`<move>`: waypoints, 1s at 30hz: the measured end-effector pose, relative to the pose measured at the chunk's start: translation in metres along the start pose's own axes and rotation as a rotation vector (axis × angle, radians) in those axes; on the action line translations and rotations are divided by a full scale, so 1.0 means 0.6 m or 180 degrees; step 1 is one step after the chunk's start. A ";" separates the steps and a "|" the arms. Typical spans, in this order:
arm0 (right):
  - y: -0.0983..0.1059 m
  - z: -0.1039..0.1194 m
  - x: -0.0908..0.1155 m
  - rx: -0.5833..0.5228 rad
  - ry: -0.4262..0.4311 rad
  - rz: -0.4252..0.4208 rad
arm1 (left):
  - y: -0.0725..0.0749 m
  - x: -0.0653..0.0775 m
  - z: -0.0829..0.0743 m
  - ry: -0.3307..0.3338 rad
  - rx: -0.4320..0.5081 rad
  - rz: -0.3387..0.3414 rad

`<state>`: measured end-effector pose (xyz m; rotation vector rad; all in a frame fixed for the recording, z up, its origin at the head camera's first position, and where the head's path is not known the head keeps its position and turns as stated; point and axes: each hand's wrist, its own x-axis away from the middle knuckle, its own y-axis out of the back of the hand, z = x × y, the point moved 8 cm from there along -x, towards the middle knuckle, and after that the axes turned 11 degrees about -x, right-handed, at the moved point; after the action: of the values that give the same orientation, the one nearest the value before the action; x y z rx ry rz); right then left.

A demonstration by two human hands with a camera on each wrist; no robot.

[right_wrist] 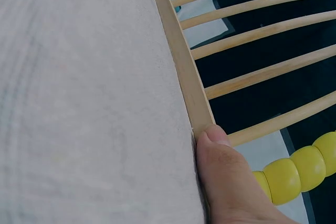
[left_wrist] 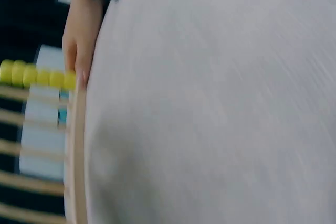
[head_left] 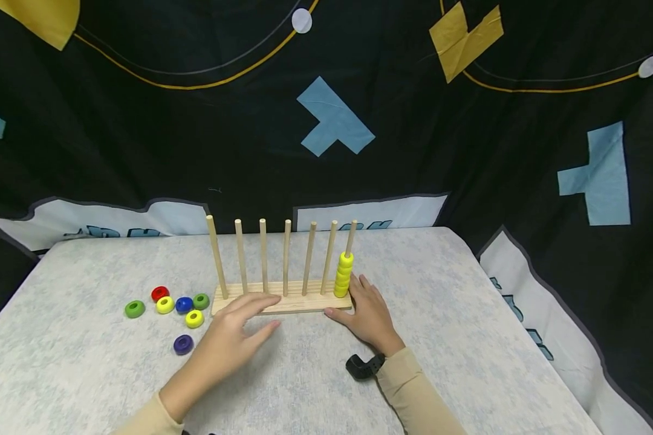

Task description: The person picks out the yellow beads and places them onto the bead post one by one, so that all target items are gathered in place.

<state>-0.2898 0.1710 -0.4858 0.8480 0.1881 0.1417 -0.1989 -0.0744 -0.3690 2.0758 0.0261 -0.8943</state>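
Note:
A wooden peg rack (head_left: 283, 305) with several upright pegs stands on the table. Its rightmost peg carries a stack of yellow beads (head_left: 343, 275); the other pegs are bare. At the rack's right end, my right hand (head_left: 367, 314) grips the base, thumb (right_wrist: 220, 166) on the front edge and fingers along the end. My left hand (head_left: 234, 335) is held over the front left part of the base, fingers extended and thumb apart, with nothing in it. In the left wrist view the right hand (left_wrist: 83, 40) shows at the base's end, beside the yellow beads.
Loose beads lie left of the rack: a red bead (head_left: 159, 293), a blue bead (head_left: 184, 305), a purple bead (head_left: 183, 344), two green and two yellow ones. A dark patterned cloth (head_left: 239, 139) hangs behind the grey table (head_left: 87, 374).

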 end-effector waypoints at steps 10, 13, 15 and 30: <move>0.000 0.000 0.002 0.0007 0.0023 -0.0008 | 0.060 0.058 0.139 0.1026 -0.0471 0.0233; 0.001 0.000 0.002 -0.0003 0.0032 -0.0004 | 0.054 0.075 0.166 0.1215 -0.0533 0.0463; 0.001 0.000 0.001 -0.0002 0.0030 -0.0010 | 0.049 0.082 0.177 0.1299 -0.0565 0.0565; 0.002 0.001 0.001 -0.0027 0.0016 -0.0005 | 0.032 0.093 0.199 0.1630 -0.0819 0.0389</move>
<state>-0.2888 0.1714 -0.4844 0.8392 0.1927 0.1431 -0.2210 -0.1881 -0.4343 1.9842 0.2694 -0.2525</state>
